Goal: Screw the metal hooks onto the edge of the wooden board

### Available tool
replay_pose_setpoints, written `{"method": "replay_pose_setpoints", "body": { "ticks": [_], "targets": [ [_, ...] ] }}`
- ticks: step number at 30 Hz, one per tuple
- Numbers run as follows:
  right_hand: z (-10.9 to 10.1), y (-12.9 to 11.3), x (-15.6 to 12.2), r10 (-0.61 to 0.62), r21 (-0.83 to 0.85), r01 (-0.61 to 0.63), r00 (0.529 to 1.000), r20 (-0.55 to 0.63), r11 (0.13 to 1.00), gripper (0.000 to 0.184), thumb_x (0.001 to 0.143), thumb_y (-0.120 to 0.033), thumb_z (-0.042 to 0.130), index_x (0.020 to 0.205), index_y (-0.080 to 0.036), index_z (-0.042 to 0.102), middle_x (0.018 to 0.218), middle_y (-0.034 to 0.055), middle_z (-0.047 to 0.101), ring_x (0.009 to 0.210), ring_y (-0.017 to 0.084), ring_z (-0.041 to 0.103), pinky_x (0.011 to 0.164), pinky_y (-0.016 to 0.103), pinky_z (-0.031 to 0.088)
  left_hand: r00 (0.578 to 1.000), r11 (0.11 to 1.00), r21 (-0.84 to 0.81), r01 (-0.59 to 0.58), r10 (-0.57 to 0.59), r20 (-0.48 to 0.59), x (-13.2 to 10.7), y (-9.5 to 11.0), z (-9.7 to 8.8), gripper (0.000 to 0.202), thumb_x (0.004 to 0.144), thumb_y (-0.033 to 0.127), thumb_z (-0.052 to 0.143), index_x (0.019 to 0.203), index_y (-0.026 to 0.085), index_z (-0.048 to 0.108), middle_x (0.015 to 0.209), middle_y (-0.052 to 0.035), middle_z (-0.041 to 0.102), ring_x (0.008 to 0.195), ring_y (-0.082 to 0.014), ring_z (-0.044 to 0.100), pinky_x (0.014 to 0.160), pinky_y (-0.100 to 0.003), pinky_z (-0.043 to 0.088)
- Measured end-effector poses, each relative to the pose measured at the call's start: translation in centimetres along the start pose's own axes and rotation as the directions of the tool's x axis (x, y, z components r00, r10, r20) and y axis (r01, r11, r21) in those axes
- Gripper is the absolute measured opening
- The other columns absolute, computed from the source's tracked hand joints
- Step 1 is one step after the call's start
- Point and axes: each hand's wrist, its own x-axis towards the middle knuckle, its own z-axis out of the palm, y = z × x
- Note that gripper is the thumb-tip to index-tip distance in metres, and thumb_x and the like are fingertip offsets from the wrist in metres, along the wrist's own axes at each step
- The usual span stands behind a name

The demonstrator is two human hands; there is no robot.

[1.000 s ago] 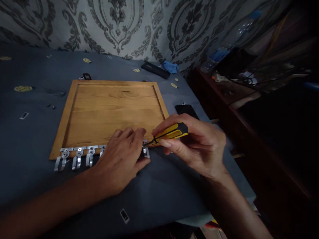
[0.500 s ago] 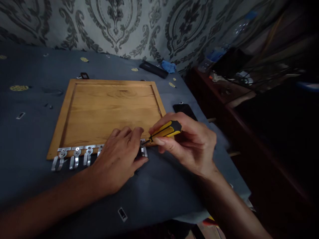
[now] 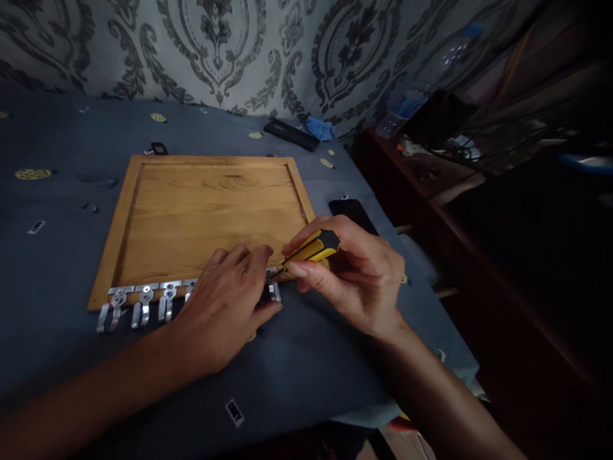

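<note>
Since a second ago: right hand (image 3: 366,281) and the handle end of the screwdriver (image 3: 316,246) have swung a bit left relative to the board; left hand unchanged against it. View also drifted slightly.

Right hand closed on the yellow-black handle, shaft angled down-left to the rightmost metal hook (image 3: 274,292). Exact tip seating too small to tell. Left hand lies over the board's near edge, thumb and index apart beside that hook; can't tell if it grips anything.

Wooden board (image 3: 191,217) flat on the table (image 3: 306,383); more metal hooks (image 3: 119,299) line its near edge, left of the hand. Black phone-like slab (image 3: 354,214) right of board, blue cloth (image 3: 320,129) far right.
</note>
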Motion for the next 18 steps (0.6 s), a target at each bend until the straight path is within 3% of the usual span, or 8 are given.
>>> {"method": "replay_pose_setpoints", "body": {
  "ticks": [6, 11, 18],
  "targets": [
    [0.1, -0.2, 0.0, -0.02, 0.007, 0.021, 0.999, -0.026, 1.0, 0.015, 0.082, -0.027, 0.076, 0.08, -0.019, 0.063, 0.073, -0.0021, 0.063, 0.055, 0.01, 0.058, 0.052, 0.024, 0.048, 1.0, 1.0, -0.011, -0.002, 0.002, 0.019, 0.0, 0.1, -0.1, 0.039, 0.079, 0.023, 0.072, 0.11, 0.018, 0.048, 0.105, -0.0098, 0.066, 0.099, -0.0309, 0.06, 0.083, -0.046, 0.048],
    [0.6, 0.1, -0.2, -0.131, 0.008, 0.133, 0.983, -0.128, 0.991, 0.012, 0.081, -0.018, 0.074, 0.081, -0.021, 0.063, 0.072, -0.0008, 0.065, 0.057, 0.012, 0.059, 0.053, 0.027, 0.048, 1.0, 1.0, -0.028, 0.003, -0.003, 0.004, -0.1, 0.1, 0.0, 0.037, 0.079, 0.022, 0.072, 0.107, 0.019, 0.048, 0.102, -0.0089, 0.066, 0.098, -0.031, 0.06, 0.083, -0.047, 0.049],
    [1.1, 0.1, -0.5, -0.074, 0.003, 0.075, 0.983, -0.169, 0.997, 0.011, 0.082, -0.015, 0.07, 0.082, -0.021, 0.061, 0.075, 0.0013, 0.066, 0.055, 0.013, 0.058, 0.048, 0.028, 0.047, 1.0, 1.0, -0.029, 0.006, -0.006, 0.002, 0.0, 0.0, 0.0, 0.04, 0.081, 0.024, 0.07, 0.113, 0.02, 0.047, 0.105, -0.0084, 0.067, 0.1, -0.0308, 0.061, 0.085, -0.046, 0.049]
  ]
}}
